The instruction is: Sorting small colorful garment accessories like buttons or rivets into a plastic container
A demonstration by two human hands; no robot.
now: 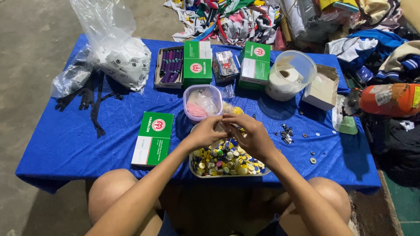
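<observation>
Head view: left hand [205,133] and right hand [253,136] meet fingertip to fingertip over the shallow metal tray of small coloured round caps [225,161] at the near table edge, pinching something too small to identify. Working low over this tray would likely catch drops.

low table [65,144] under a blue cloth [113,122], creased, hanging over the near edge. bare grey concrete floor [30,39] to the left and behind. heap of mixed coloured clothing [245,17] on the floor past the far edge. green tiles [407,205] at lower right. dim, even light.
</observation>
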